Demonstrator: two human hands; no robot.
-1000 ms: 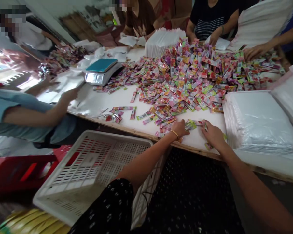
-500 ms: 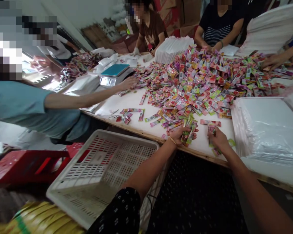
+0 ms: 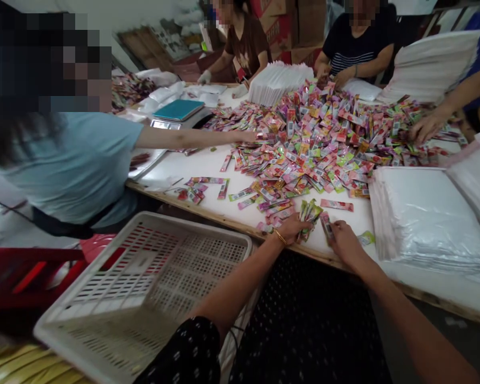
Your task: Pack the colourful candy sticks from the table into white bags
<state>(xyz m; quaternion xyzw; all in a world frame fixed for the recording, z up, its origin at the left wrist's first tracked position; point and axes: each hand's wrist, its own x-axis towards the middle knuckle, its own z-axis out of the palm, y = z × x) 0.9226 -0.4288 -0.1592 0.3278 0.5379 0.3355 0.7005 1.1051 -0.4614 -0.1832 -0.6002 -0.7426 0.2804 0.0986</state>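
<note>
My left hand point(image 3: 294, 229) is closed round a bunch of green candy sticks point(image 3: 310, 211) at the near edge of the table. Close by on the right, my right hand point(image 3: 344, 240) grips a pink candy stick point(image 3: 326, 226) between thumb and fingers. One pink stick point(image 3: 337, 205) lies on the white tabletop just beyond it. A green packet point(image 3: 366, 238) rests right of my right hand. Beyond both hands spreads a big heap of colourful stick packets point(image 3: 304, 144), with its nearest ones beside my left hand.
A white plastic crate point(image 3: 144, 266) stands below the table edge on the left. Stacked white mailer bags point(image 3: 432, 213) lie at the right. A co-worker in a blue shirt point(image 3: 76, 160) reaches over the table near a scale point(image 3: 178, 110). Other people's hands point(image 3: 426, 127) work at the heap.
My right hand has moved toward my left, its stick now tilted near the bunch. The co-worker on the left has leaned in and reached farther into the heap.
</note>
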